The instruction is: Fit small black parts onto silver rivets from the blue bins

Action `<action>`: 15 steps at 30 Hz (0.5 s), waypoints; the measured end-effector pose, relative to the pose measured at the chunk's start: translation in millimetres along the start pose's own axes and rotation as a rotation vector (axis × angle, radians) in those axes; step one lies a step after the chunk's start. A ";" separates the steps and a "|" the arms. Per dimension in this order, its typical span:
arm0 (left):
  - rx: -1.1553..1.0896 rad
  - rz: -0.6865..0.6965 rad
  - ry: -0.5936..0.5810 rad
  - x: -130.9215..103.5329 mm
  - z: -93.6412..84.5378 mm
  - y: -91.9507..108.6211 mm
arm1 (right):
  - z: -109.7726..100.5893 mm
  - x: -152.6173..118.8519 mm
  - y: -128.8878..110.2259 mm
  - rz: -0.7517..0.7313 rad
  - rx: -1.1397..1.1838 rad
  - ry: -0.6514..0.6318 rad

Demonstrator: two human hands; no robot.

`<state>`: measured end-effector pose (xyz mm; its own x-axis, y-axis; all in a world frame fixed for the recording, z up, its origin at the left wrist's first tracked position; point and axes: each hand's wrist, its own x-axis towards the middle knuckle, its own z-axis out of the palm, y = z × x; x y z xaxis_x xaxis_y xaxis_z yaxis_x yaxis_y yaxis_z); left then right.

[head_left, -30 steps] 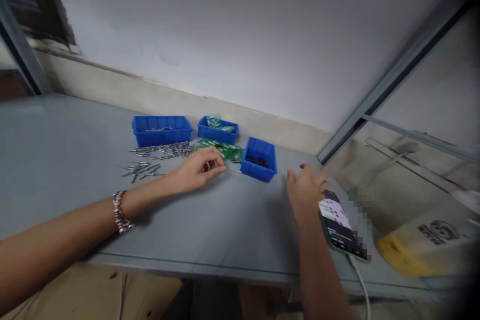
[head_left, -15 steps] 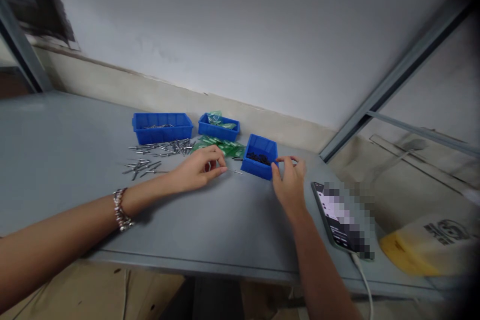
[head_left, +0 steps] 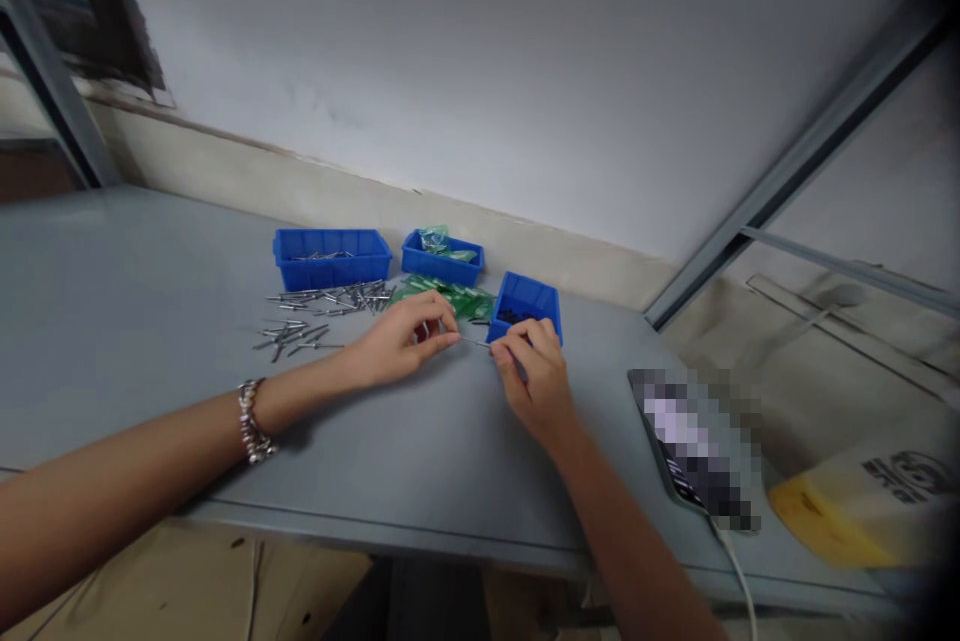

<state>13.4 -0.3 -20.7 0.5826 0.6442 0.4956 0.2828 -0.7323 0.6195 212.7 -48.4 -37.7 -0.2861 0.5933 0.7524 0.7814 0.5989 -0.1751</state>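
Observation:
My left hand (head_left: 416,339) pinches a thin metal blind rivet (head_left: 474,341) by its pin between thumb and forefinger. My right hand (head_left: 534,376) has thumb and fingertips closed at the rivet's other end; whatever small thing they hold there is hidden. Just behind my right hand stands a small blue bin (head_left: 532,293) with tiny black parts (head_left: 511,316) inside. To the left of my left hand, several loose rivets (head_left: 352,297) lie in a pile on the grey table (head_left: 390,461), and a smaller cluster (head_left: 289,336) lies nearer to me.
A long blue bin (head_left: 334,273) with rivets stands at the back left. Beside it a blue bin (head_left: 442,267) holds green plastic packets; more green packets (head_left: 472,302) lie in front. At right are a phone (head_left: 679,441) on a white cable and a yellowish drink container (head_left: 840,511).
My right hand has moved left from the small bin's right side to the rivet's tip, its fingers now closed. My left hand still holds the rivet. The view has shifted slightly.

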 end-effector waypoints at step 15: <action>-0.002 -0.005 -0.029 -0.4 0.3 1.9 | 3.8 1.0 -3.5 -0.029 0.095 0.002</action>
<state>14.0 -1.9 -20.0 0.6031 0.6412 0.4745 0.2846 -0.7287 0.6229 207.6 -47.9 -38.8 -0.3069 0.5737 0.7594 0.7164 0.6645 -0.2125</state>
